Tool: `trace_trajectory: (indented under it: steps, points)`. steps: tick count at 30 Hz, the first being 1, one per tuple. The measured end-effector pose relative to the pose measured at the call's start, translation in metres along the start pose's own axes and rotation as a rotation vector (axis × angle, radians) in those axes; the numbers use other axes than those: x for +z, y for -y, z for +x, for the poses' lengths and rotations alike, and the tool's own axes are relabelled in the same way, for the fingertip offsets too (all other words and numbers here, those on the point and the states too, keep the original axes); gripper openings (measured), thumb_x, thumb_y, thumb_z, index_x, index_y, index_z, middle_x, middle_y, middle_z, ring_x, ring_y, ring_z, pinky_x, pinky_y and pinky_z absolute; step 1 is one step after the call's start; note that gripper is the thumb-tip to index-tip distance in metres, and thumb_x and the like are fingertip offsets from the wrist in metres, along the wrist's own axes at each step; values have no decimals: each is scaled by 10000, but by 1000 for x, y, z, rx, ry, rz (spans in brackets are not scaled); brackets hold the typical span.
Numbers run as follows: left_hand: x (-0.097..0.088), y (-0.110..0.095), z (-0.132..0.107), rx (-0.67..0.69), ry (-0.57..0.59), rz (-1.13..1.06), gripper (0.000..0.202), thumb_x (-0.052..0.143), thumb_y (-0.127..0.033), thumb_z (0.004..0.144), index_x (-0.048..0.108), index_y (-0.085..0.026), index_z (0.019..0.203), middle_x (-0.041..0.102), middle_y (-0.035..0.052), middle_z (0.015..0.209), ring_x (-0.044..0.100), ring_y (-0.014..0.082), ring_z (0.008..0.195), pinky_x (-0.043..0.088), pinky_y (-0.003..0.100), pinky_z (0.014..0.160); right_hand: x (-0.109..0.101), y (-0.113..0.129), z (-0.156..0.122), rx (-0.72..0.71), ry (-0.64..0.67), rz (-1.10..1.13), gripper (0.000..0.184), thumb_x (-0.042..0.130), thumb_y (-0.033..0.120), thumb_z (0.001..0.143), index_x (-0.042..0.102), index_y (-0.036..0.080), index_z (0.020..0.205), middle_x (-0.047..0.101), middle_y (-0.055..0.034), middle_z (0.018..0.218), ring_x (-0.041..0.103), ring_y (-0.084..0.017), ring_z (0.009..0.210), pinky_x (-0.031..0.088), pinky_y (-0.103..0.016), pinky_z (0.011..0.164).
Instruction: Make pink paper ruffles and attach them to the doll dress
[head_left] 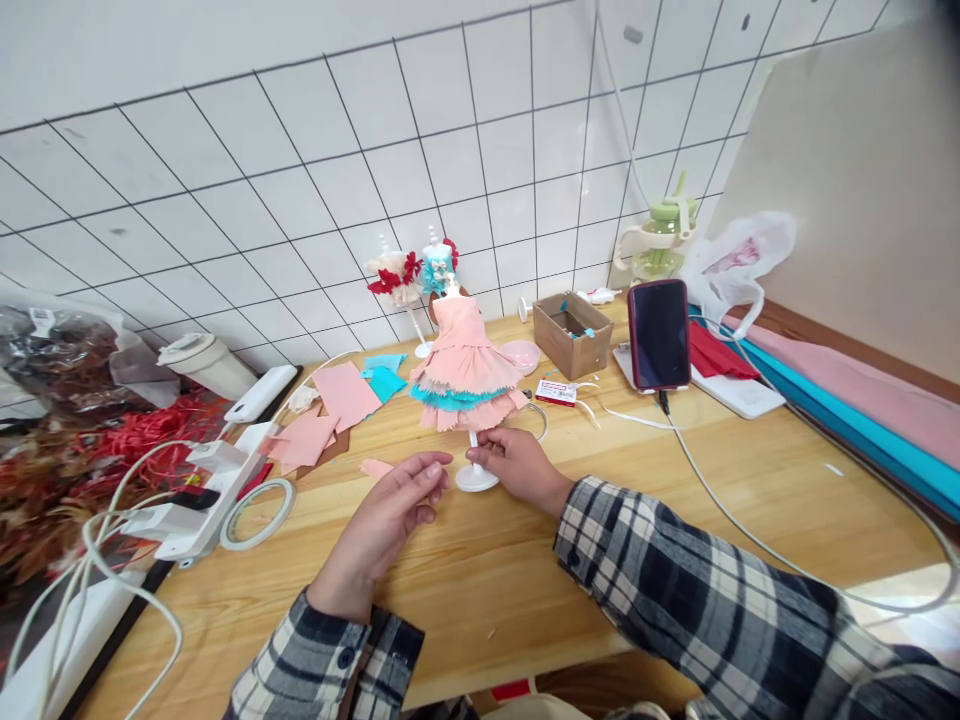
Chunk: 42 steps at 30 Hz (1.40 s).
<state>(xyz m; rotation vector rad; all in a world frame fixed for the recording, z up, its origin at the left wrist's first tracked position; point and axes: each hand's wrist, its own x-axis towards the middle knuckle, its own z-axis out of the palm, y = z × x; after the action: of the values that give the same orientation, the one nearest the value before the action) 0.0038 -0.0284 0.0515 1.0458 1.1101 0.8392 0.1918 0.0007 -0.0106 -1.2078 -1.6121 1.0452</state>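
Observation:
A miniature dress form stands upright on a round white base. It wears a pink crepe-paper dress with ruffled pink and turquoise tiers at the hem. My right hand pinches the white stem just below the skirt. To the left of the base is my left hand, loosely curled, its fingers apart with nothing visible in them. Behind the dress are two more small dress forms, one with red flowers and one in a turquoise top. Pink paper pieces and turquoise scraps lie at the left.
On the right are a cardboard box, a phone on a stand, a green-lidded bottle and paper rolls. A power strip with cables, a tape roll and red shredded material occupy the left. A tiled wall rises behind.

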Motion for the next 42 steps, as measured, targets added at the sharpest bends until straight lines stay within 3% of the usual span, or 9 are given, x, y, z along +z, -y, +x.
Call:
trace_trajectory:
  steps: [4, 9, 12, 15, 17, 21, 26, 34, 42]
  points:
    - [8, 5, 30, 179, -9, 370, 463, 798, -408, 660, 694, -140, 1024, 705, 96, 975, 640, 220, 880, 508, 293, 741, -4, 0, 0, -63, -26, -145, 191, 638, 321, 831, 720, 154, 874, 665, -7, 703, 563, -126, 637, 387, -212, 587]
    - [25, 20, 57, 397, -67, 358, 366, 733, -405, 701, 713, -141, 954, 737, 108, 1010, 659, 278, 962, 500, 384, 870, -4, -7, 3, -142, -70, -211, 201, 588, 288, 845, 728, 174, 933, 699, -29, 777, 593, -151, 682, 413, -236, 616]
    - [28, 29, 67, 464, -133, 335, 290, 694, -395, 715, 728, -163, 885, 749, 89, 963, 670, 269, 933, 518, 373, 837, -5, -12, 7, -78, -106, -226, 185, 624, 324, 807, 711, 162, 817, 645, -19, 654, 544, -145, 588, 367, -227, 518]
    - [16, 31, 77, 476, -214, 387, 233, 680, -374, 702, 735, -161, 777, 752, 75, 804, 684, 263, 807, 532, 346, 716, -9, -11, 9, -20, -73, -256, 190, 651, 340, 774, 690, 159, 816, 595, 1, 584, 484, -129, 502, 332, -226, 463]
    - [1, 27, 85, 475, -293, 410, 252, 625, -377, 745, 728, -146, 746, 743, 77, 757, 677, 246, 739, 516, 325, 664, -13, -7, 9, -54, -98, -234, 218, 627, 309, 791, 683, 168, 948, 657, -14, 716, 480, -117, 509, 373, -234, 494]
    - [-38, 15, 107, 489, -445, 458, 304, 540, -366, 810, 719, -124, 854, 748, 100, 858, 665, 226, 777, 488, 297, 675, -20, -3, 7, -135, -150, -268, 171, 567, 260, 834, 674, 208, 956, 695, -28, 880, 515, -130, 583, 431, -263, 591]
    - [-72, 15, 137, 484, -448, 533, 308, 535, -303, 799, 710, -122, 978, 754, 114, 956, 679, 235, 867, 495, 287, 721, -5, -1, -1, -143, -131, -298, 140, 543, 239, 850, 676, 220, 889, 695, -30, 841, 606, -173, 730, 462, -286, 672]
    - [-73, 23, 159, 456, -438, 730, 253, 565, -264, 807, 721, -115, 939, 751, 126, 940, 684, 268, 906, 496, 327, 781, 33, 9, -12, -287, 300, -386, 184, 545, 154, 813, 684, 233, 905, 698, 4, 819, 622, -134, 733, 436, -229, 687]
    - [-68, 24, 160, 425, -416, 854, 241, 573, -293, 832, 708, -138, 959, 750, 110, 973, 681, 263, 966, 513, 344, 842, 36, 1, 0, -281, 279, -404, 206, 531, 129, 800, 665, 225, 924, 702, 0, 874, 632, -142, 801, 434, -224, 728]
